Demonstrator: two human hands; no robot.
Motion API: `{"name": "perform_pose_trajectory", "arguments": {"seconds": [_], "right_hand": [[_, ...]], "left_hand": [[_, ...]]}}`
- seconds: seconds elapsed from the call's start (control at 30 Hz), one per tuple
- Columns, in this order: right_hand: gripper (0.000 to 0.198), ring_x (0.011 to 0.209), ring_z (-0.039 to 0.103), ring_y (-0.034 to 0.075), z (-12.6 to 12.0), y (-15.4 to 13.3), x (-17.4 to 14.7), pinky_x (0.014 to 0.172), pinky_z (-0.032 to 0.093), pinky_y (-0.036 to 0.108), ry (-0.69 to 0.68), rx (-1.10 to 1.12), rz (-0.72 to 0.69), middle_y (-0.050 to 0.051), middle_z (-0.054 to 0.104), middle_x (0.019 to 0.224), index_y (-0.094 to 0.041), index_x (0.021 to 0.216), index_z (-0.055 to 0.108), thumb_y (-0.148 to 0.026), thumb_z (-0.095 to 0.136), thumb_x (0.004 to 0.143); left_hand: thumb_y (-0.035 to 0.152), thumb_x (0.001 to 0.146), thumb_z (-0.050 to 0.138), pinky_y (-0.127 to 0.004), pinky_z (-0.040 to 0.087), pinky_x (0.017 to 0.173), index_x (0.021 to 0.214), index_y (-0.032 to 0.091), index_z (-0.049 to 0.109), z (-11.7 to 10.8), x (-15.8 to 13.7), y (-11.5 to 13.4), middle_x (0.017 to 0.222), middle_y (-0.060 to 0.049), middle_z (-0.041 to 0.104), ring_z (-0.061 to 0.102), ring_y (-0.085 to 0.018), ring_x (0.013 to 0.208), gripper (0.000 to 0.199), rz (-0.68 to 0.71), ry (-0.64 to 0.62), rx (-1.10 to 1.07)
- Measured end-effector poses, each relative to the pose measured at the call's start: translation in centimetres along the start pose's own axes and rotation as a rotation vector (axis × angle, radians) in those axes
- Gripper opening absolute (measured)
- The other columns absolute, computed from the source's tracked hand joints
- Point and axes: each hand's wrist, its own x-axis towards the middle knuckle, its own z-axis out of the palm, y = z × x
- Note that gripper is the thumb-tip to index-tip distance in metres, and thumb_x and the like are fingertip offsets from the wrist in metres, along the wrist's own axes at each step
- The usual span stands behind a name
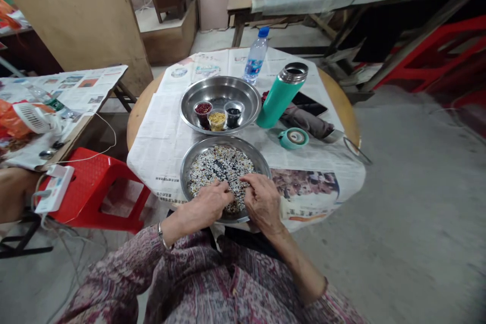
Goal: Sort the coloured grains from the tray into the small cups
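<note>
Both my hands are at the near part of a round metal tray (185, 172), which holds mixed white, black and yellow grains (203, 164). My left hand (212, 201) bends over the near left of the grains, its fingers drawn together. Over the near right rim, my right hand (262, 198) has its thumb and index finger close together. Anything between the fingertips is too small to make out. Just behind stands a metal basin (243, 93) with three clear cups in it: one of dark red beans (203, 108), one of yellow grains (217, 120) and one of black beans (233, 112).
On the newspaper-covered round table (152, 136) stand a water bottle (256, 55) and an open green thermos (283, 96). The thermos cap (294, 137), a folded umbrella (307, 121) and a dark phone (309, 104) lie at right. A red stool (94, 187) bears a power strip (55, 190).
</note>
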Motion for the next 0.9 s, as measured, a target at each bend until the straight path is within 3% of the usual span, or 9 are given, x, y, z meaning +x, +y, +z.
{"name": "perform_pose_trajectory", "arguments": {"seconds": [0.17, 0.27, 0.37, 0.47, 0.7, 0.8, 0.9], "right_hand": [[0.029, 0.088, 0.063, 0.022, -0.1, 0.1, 0.0, 0.079, 0.046, 0.035, 0.012, -0.001, -0.009, 0.005, 0.071, 0.092, -0.019, 0.095, 0.064, -0.002, 0.045, 0.081], [0.028, 0.088, 0.063, 0.022, 0.0, 0.1, -0.1, 0.078, 0.047, 0.036, 0.011, 0.003, -0.006, 0.005, 0.071, 0.092, -0.02, 0.095, 0.064, -0.003, 0.046, 0.082], [0.028, 0.088, 0.064, 0.022, 0.0, 0.1, -0.1, 0.079, 0.048, 0.036, 0.035, 0.03, -0.001, 0.004, 0.071, 0.092, -0.02, 0.095, 0.065, -0.003, 0.047, 0.082], [0.028, 0.088, 0.064, 0.02, 0.1, 0.0, -0.1, 0.081, 0.05, 0.035, 0.108, 0.094, 0.003, 0.004, 0.07, 0.091, -0.021, 0.095, 0.065, -0.003, 0.047, 0.084], [0.023, 0.099, 0.061, 0.021, 0.2, 0.0, -0.7, 0.09, 0.05, 0.041, 0.295, 0.197, 0.138, 0.006, 0.067, 0.101, -0.022, 0.103, 0.066, -0.011, 0.049, 0.091], [0.024, 0.103, 0.061, 0.022, 0.4, 0.2, -0.9, 0.096, 0.047, 0.045, 0.312, 0.233, 0.195, 0.006, 0.067, 0.104, -0.023, 0.107, 0.065, -0.016, 0.048, 0.093], [0.024, 0.104, 0.061, 0.022, 0.5, 0.5, -1.0, 0.096, 0.048, 0.046, 0.304, 0.267, 0.257, 0.007, 0.067, 0.107, -0.023, 0.109, 0.065, -0.02, 0.047, 0.093]], "left_hand": [[0.003, 0.09, 0.043, -0.039, 0.05, 0.091, 0.115, 0.015, 0.057, -0.7, 0.1, -1.9, 0.123, -0.014, 0.052, 0.047, -0.027, 0.112, 0.031, -0.337, 0.2, 0.167], [0.019, 0.09, 0.059, -0.043, 0.05, 0.093, 0.125, 0.017, 0.049, -1.3, -1.0, -2.4, 0.131, -0.015, 0.046, 0.045, -0.03, 0.115, 0.036, -0.403, 0.19, 0.126], [0.026, 0.086, 0.068, -0.043, 0.051, 0.089, 0.127, 0.02, 0.045, -1.2, -2.3, -2.4, 0.129, -0.013, 0.047, 0.048, -0.03, 0.113, 0.048, -0.354, 0.112, 0.064], [0.015, 0.089, 0.058, -0.04, 0.05, 0.09, 0.117, 0.019, 0.049, -0.3, -2.4, -2.4, 0.117, -0.01, 0.052, 0.054, -0.024, 0.104, 0.03, -0.289, 0.093, -0.081], [0.008, 0.086, 0.056, -0.039, 0.049, 0.095, 0.11, 0.019, 0.055, 2.8, 2.9, -1.8, 0.103, -0.004, 0.061, 0.059, -0.021, 0.104, 0.026, -0.062, 0.294, -0.42], [0.008, 0.086, 0.056, -0.041, 0.049, 0.097, 0.118, 0.019, 0.054, 2.3, 5.2, -1.5, 0.112, -0.007, 0.06, 0.058, -0.021, 0.109, 0.033, -0.009, 0.362, -0.452], [0.014, 0.083, 0.064, -0.047, 0.045, 0.105, 0.131, 0.021, 0.049, 0.8, 6.5, -1.9, 0.134, -0.01, 0.052, 0.05, -0.026, 0.125, 0.05, 0.109, 0.294, -0.348]]}}
